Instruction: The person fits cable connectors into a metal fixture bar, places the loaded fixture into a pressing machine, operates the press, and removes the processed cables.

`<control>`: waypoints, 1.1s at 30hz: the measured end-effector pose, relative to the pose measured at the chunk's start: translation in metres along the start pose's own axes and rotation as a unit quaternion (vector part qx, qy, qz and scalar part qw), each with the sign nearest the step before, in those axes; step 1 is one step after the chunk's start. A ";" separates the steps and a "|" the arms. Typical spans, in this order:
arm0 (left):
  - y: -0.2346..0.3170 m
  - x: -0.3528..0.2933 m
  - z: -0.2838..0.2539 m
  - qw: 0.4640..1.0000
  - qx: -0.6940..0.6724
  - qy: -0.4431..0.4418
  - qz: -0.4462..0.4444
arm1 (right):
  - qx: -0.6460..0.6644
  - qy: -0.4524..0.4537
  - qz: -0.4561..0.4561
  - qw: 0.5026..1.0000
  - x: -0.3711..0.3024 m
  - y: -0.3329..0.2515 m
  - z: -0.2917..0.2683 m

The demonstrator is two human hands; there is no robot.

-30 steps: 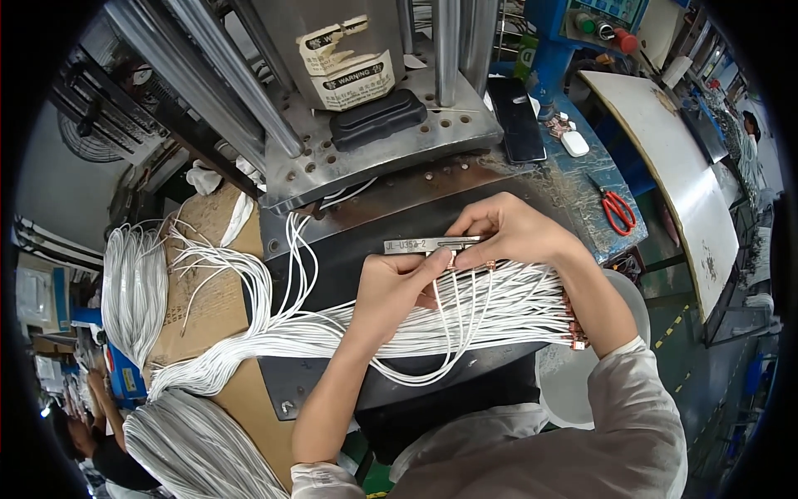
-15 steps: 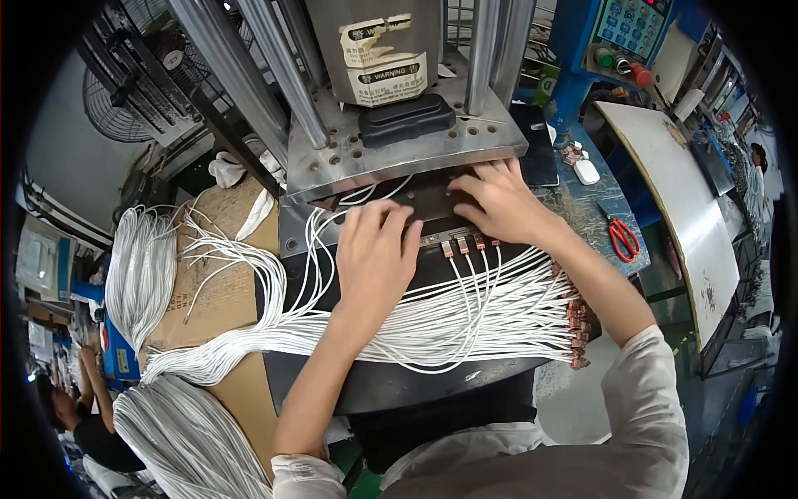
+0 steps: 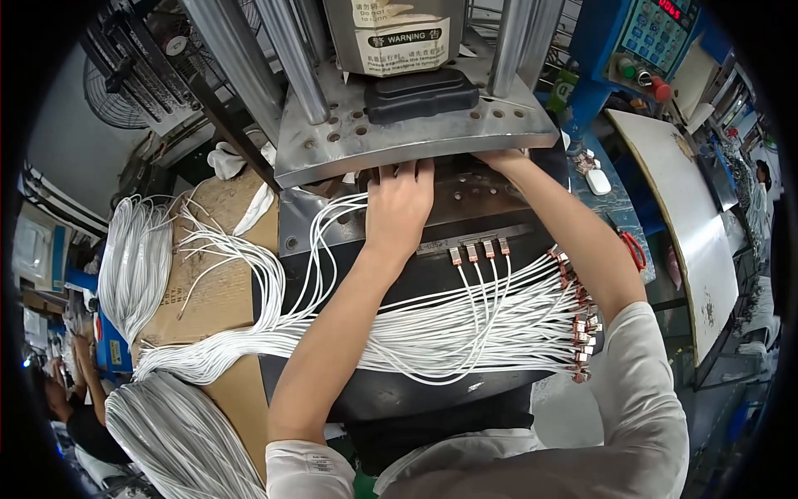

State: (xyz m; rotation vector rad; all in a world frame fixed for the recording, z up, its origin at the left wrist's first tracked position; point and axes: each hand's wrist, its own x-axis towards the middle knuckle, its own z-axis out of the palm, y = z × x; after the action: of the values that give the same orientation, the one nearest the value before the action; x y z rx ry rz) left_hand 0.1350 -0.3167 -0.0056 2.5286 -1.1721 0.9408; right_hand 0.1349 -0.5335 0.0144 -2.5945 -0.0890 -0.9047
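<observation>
Two forearms (image 3: 339, 341) stretch forward, the left hand (image 3: 401, 205) and right hand (image 3: 500, 158) tucked beneath a steel press plate (image 3: 416, 154); with fingertips hidden, I cannot tell whether they grip anything. White cables (image 3: 474, 333) fan across the black bench (image 3: 416, 397), four metal connectors (image 3: 473, 251) aligned nearby. A blue control panel (image 3: 652, 37) stands upper right.

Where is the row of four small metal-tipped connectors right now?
In the head view, the connector row sits just right of centre, along the near edge of the slim grey metal bar, with the bundle of thin white cables nearer the person.
</observation>
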 end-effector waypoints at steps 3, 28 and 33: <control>0.003 0.003 0.004 1.000 0.001 0.020 0.007 | -0.093 -0.096 0.035 0.990 0.004 -0.001 -0.013; -0.012 -0.115 -0.179 0.990 -0.040 -0.037 -0.128 | 0.286 -0.474 0.097 0.827 -0.068 -0.038 -0.150; 0.084 -0.073 -0.140 0.956 -0.277 -0.090 0.024 | 0.080 -0.354 0.052 0.930 -0.106 -0.019 -0.142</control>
State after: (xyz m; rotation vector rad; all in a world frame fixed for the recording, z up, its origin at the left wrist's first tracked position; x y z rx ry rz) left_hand -0.0278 -0.2681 0.0506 2.1596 -1.3266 0.3196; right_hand -0.0349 -0.5630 0.0578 -2.6021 -0.2066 0.1099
